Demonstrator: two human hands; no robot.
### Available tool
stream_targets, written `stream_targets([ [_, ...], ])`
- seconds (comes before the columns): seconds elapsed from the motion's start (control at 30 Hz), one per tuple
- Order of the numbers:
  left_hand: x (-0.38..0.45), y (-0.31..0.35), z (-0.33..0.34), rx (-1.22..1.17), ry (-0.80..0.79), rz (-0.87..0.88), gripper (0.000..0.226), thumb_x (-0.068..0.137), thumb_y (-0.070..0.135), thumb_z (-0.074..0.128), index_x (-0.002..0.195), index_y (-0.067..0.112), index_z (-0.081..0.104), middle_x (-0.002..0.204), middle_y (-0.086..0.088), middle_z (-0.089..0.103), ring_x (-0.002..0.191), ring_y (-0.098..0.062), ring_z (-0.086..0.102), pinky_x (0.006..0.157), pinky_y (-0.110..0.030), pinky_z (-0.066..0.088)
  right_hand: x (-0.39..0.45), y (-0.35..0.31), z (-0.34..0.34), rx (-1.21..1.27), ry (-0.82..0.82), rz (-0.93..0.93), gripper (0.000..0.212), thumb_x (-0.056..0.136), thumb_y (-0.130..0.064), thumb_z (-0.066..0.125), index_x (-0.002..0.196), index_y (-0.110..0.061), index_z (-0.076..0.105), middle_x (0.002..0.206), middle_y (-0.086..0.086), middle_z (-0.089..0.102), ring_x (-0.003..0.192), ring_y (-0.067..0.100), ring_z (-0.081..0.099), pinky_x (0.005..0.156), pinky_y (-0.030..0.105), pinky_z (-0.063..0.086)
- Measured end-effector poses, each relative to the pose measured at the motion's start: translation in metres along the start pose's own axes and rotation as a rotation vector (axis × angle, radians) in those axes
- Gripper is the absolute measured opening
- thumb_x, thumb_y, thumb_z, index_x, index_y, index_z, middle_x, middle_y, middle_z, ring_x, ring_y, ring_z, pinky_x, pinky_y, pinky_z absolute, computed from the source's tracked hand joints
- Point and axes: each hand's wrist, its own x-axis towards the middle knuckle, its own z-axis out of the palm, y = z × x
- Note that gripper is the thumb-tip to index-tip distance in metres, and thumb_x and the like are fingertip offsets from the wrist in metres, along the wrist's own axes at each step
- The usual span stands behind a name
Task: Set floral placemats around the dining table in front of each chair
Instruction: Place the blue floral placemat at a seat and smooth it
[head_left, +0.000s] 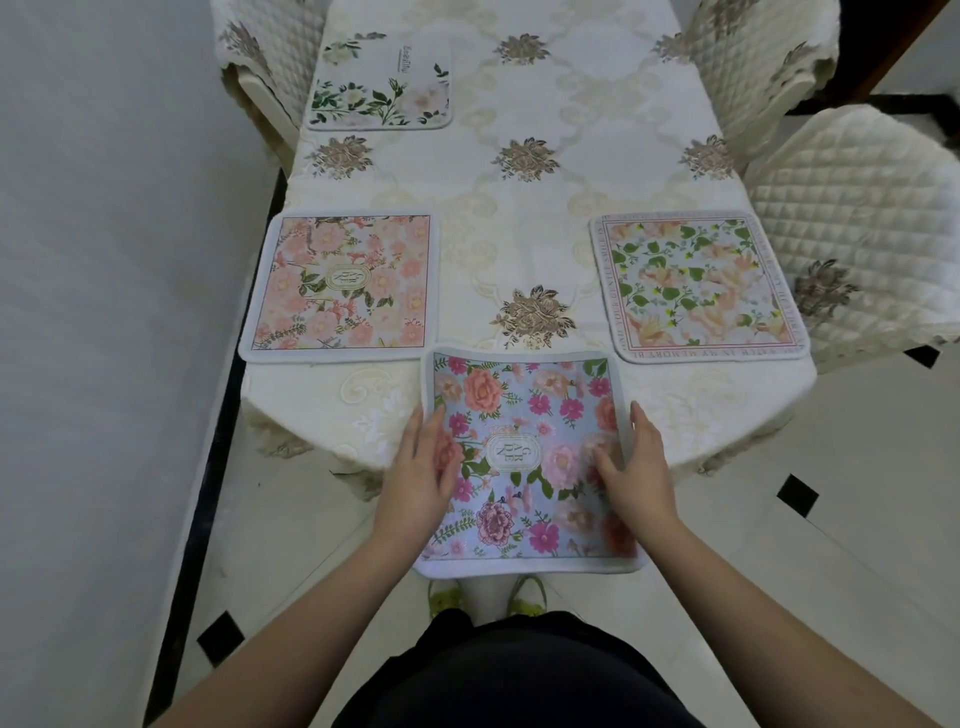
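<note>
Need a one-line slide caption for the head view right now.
Both hands, left hand and right hand, hold a blue floral placemat at the table's near end; three placemats already lie on it.

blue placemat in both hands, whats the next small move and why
Probably slide the blue placemat forward onto the table. Its near half seems to hang past the table's near edge, while the left hand and right hand hold its side edges. The other mats lie fully on the cloth.
</note>
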Motion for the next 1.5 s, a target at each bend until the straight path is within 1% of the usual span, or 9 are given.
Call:
stream_targets([
  [0.13,0.001,0.006,-0.013,-0.132,0.038,-0.045,0.055,0.104,0.023,0.05,0.154,0.019,0.029,0.156,-0.005,0.036,0.135,-0.005,0.036,0.103,-0.015,0.027,0.001,-0.01,-0.009,0.075,0.015,0.005,0.074,0.095,-0.014,0.059,0.155,-0.025,0.017,0.152,0.003,0.039,0.131,0.025,0.048,0.105,0.045,0.044],
  [0.23,0.005,0.004,-0.019,-0.257,0.042,-0.121,0.058,0.102,0.024,0.055,0.154,0.024,0.03,0.151,0.0,0.042,0.128,-0.014,0.05,0.104,-0.03,0.044,0.005,-0.016,-0.013,0.101,-0.016,0.092,0.067,0.095,-0.019,0.06,0.153,-0.023,0.027,0.142,0.007,0.053,0.12,0.027,0.059,0.096,0.041,0.049],
  [0.4,0.015,-0.002,-0.028,-0.621,0.069,-0.421,0.062,0.099,0.018,0.06,0.153,0.027,0.03,0.135,0.0,0.056,0.096,-0.012,0.066,0.073,-0.033,0.058,0.007,-0.021,-0.022,0.171,-0.071,0.059,0.036,0.092,-0.014,0.06,0.127,-0.024,0.06,0.104,-0.007,0.071,0.094,0.016,0.069,0.085,0.039,0.056],
  [0.5,0.022,-0.01,-0.034,-0.712,-0.014,-0.528,0.067,0.096,0.01,0.06,0.153,0.031,0.03,0.13,-0.004,0.057,0.103,-0.028,0.067,0.08,-0.05,0.06,0.007,-0.028,-0.026,0.209,-0.103,-0.002,0.035,0.096,-0.014,0.056,0.128,-0.027,0.062,0.108,-0.011,0.071,0.094,0.009,0.068,0.08,0.031,0.057],
  [0.6,0.023,-0.012,-0.041,-0.726,-0.091,-0.529,0.072,0.092,0.004,0.057,0.15,0.038,0.03,0.12,-0.01,0.06,0.099,-0.032,0.07,0.072,-0.048,0.062,0.015,-0.037,-0.028,0.194,-0.1,-0.051,0.037,0.097,-0.015,0.054,0.132,-0.027,0.059,0.117,-0.01,0.069,0.102,0.01,0.066,0.081,0.027,0.054],
  [0.77,0.023,-0.007,-0.052,-0.807,-0.035,-0.564,0.032,0.105,0.042,0.041,0.133,0.028,0.049,0.108,-0.014,0.07,0.084,-0.031,0.072,0.058,-0.031,0.053,0.023,-0.058,-0.031,0.171,-0.091,-0.105,0.039,0.099,-0.009,0.051,0.134,-0.025,0.057,0.117,-0.009,0.064,0.102,0.009,0.059,0.078,0.018,0.046],
  [1.07,0.031,-0.021,-0.096,-0.631,0.124,-0.398,0.049,0.103,0.052,0.035,0.125,0.018,0.062,0.108,-0.012,0.07,0.095,-0.025,0.07,0.072,-0.035,0.056,0.026,-0.077,-0.024,0.02,-0.129,-0.215,0.036,0.099,-0.009,0.05,0.131,-0.022,0.059,0.121,0.0,0.064,0.094,0.015,0.058,0.067,0.018,0.042],
  [1.3,0.046,-0.017,-0.124,-0.343,-0.094,-0.243,0.05,0.083,0.07,0.052,0.085,0.023,0.07,0.082,0.003,0.073,0.081,-0.021,0.071,0.08,-0.048,0.059,0.022,-0.091,-0.024,-0.021,-0.156,-0.268,0.033,0.098,-0.006,0.05,0.122,-0.027,0.063,0.111,0.002,0.064,0.091,0.021,0.059,0.068,0.029,0.046],
  [1.5,0.056,0.006,-0.129,-0.138,-0.248,-0.073,0.048,0.086,0.054,0.068,0.128,0.038,0.051,0.088,0.007,0.065,0.071,-0.009,0.064,0.065,-0.028,0.049,0.015,-0.098,-0.028,0.029,-0.17,-0.278,0.031,0.098,-0.006,0.05,0.114,-0.028,0.062,0.108,0.0,0.065,0.093,0.021,0.06,0.076,0.036,0.049],
])
